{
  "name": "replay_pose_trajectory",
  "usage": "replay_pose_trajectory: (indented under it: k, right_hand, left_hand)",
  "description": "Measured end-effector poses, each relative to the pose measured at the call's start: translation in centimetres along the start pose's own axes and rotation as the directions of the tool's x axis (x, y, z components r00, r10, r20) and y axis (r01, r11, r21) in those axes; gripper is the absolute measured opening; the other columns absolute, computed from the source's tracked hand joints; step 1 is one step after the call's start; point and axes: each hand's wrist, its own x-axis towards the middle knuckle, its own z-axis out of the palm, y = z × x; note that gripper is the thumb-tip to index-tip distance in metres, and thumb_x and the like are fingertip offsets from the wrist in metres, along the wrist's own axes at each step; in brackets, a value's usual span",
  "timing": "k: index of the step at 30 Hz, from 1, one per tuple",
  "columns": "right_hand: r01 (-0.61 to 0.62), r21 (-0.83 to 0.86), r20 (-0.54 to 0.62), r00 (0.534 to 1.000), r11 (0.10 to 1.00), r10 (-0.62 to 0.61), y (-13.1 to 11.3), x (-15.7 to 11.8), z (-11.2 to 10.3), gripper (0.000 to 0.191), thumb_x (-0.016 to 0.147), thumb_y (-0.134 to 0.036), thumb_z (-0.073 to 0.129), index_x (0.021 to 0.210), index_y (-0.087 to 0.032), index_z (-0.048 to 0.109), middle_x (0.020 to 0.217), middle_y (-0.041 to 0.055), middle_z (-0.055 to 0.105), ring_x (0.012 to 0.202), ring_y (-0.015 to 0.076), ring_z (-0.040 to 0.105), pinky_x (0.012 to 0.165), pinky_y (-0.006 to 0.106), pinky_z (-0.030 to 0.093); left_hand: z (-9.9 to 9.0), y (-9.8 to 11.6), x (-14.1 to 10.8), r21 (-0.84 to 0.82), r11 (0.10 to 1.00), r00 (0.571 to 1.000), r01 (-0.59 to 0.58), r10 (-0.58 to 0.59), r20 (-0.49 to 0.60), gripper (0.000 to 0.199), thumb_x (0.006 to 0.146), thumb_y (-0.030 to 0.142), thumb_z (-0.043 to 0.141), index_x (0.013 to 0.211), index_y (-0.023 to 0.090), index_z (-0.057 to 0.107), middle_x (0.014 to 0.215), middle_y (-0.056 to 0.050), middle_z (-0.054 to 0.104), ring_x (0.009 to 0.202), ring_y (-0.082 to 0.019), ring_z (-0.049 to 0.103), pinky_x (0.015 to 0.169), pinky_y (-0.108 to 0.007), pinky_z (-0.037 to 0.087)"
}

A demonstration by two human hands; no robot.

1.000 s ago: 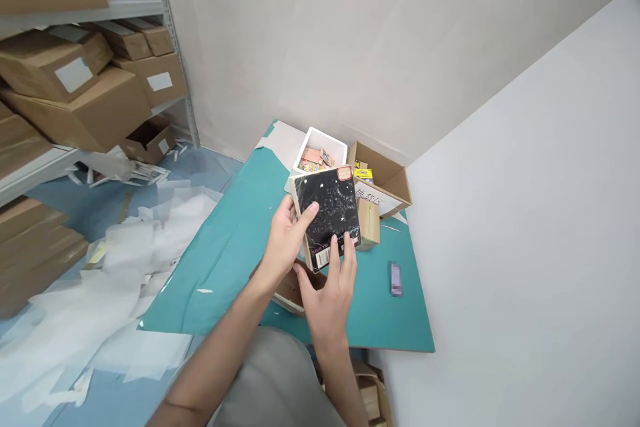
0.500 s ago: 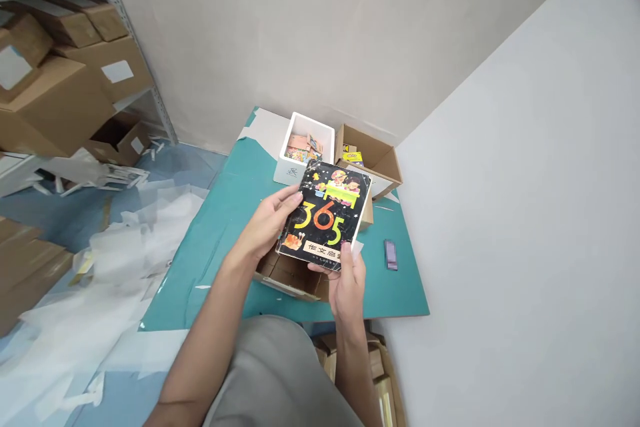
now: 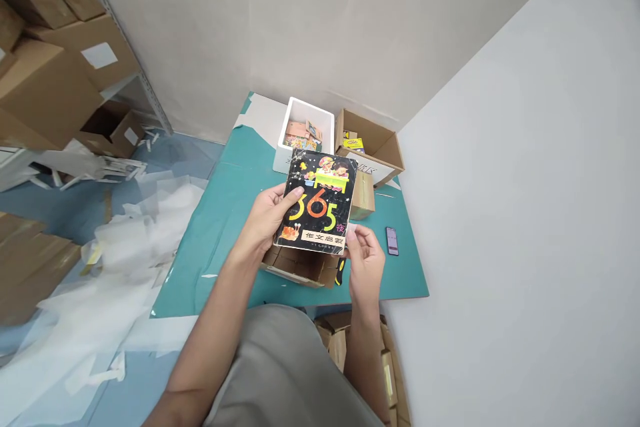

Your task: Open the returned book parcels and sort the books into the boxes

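Observation:
A worn black book (image 3: 320, 197) with a colourful cover and a big "365" is tilted up in front of me. My left hand (image 3: 273, 217) grips its left edge, thumb on the cover and fingers behind. At the lower right corner my right hand (image 3: 367, 257) is closed, thumb and forefinger pinching a small whitish slip (image 3: 352, 229) beside the book's edge. Whether that slip is loose or part of the book I cannot tell. Below the book stands an open cardboard box (image 3: 295, 270), partly hidden by the book.
On the green table (image 3: 220, 193) stand a white foam box (image 3: 313, 107) with booklets, an open carton (image 3: 380, 125) with small yellow items, and a small brown box (image 3: 363, 197). A phone (image 3: 392, 241) lies right, a yellow-black tool (image 3: 341, 271) near the carton. Packing sheets (image 3: 115, 253) cover the floor left.
My right hand has slid off the book's bottom corner to the right, now pinching the whitish slip. The book has shifted slightly left, still in my left hand.

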Motion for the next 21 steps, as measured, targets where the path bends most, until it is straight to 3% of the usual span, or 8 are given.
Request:
replay_pose_trajectory:
  k: [2,6,13,17,21]
  right_hand:
    - [0.000,-0.025,-0.008,1.000,1.000,0.000,0.2,0.2,0.0,0.036,0.090,-0.053,0.079,0.101,-0.019,0.073,0.112,0.0103,0.080,0.097,0.0231,0.076,0.079,0.035,0.065]
    - [-0.008,-0.004,-0.058,0.998,1.000,0.008,0.3,0.7,-0.4,0.037,0.090,-0.054,0.079,0.101,-0.020,0.069,0.109,0.0097,0.079,0.089,0.0216,0.076,0.064,0.029,0.061]
    - [-0.005,0.038,-0.079,0.997,0.999,0.007,0.7,1.0,-1.3,0.035,0.089,-0.051,0.083,0.097,-0.021,0.069,0.070,-0.0031,0.068,0.054,0.0125,0.064,0.055,0.026,0.051]
    - [0.001,0.010,-0.052,0.999,1.000,0.000,1.0,1.1,-0.9,0.031,0.090,-0.049,0.082,0.095,-0.021,0.071,0.061,-0.0065,0.060,0.048,0.0100,0.054,0.049,0.023,0.044]
    - [-0.005,0.020,-0.022,1.000,1.000,0.005,1.6,1.6,-0.2,0.028,0.088,-0.046,0.082,0.096,-0.020,0.076,0.075,-0.0001,0.072,0.060,0.0136,0.063,0.057,0.026,0.051]
  left_hand:
    - [0.0,0.0,-0.1,0.002,1.000,1.000,0.001,-0.001,-0.008,0.055,0.074,0.051,0.094,0.113,0.016,0.077,0.089,-0.008,0.084,0.084,-0.030,0.082,0.072,-0.038,0.070]
    - [-0.6,0.0,0.0,0.021,1.000,0.999,0.002,-0.001,-0.052,0.055,0.075,0.052,0.093,0.114,0.016,0.077,0.094,-0.010,0.084,0.090,-0.031,0.082,0.073,-0.038,0.070]
    - [-2.6,0.9,0.1,0.075,0.997,0.993,-0.019,0.028,-0.116,0.053,0.078,0.053,0.090,0.115,0.017,0.077,0.099,-0.011,0.084,0.091,-0.031,0.082,0.077,-0.039,0.070]
    - [-2.4,0.9,0.2,0.011,0.997,0.996,0.074,-0.073,-0.060,0.052,0.080,0.050,0.089,0.117,0.017,0.076,0.103,-0.012,0.084,0.096,-0.032,0.082,0.083,-0.042,0.070]
    - [-1.2,-0.4,0.6,-0.058,0.971,0.967,0.234,-0.226,0.116,0.049,0.082,0.044,0.088,0.122,0.017,0.077,0.109,-0.015,0.083,0.101,-0.036,0.081,0.091,-0.046,0.068]
